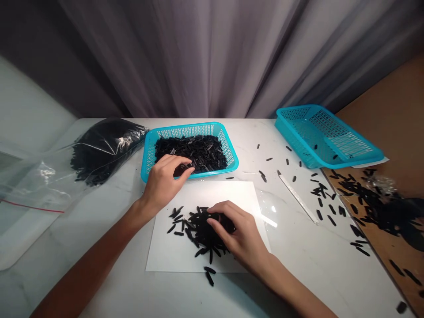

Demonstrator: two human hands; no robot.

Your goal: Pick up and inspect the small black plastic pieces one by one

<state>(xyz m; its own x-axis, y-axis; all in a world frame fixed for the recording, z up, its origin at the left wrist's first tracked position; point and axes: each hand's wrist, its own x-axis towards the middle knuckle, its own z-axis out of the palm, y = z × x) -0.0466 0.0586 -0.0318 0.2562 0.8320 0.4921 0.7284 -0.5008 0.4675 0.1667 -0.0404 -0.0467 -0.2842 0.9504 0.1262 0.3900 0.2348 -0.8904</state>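
Left hand held over black pieces in blue basket, right hand cupped onto pile on white paper, any grasp unclear

Slim bare left forearm and slim bare right forearm, both narrowing to the wrist; slender long-fingered left hand and slender long-fingered right hand (nails too small to read).

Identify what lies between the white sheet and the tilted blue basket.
The head view shows a narrow white strip and scattered black pieces between the white sheet and blue basket.
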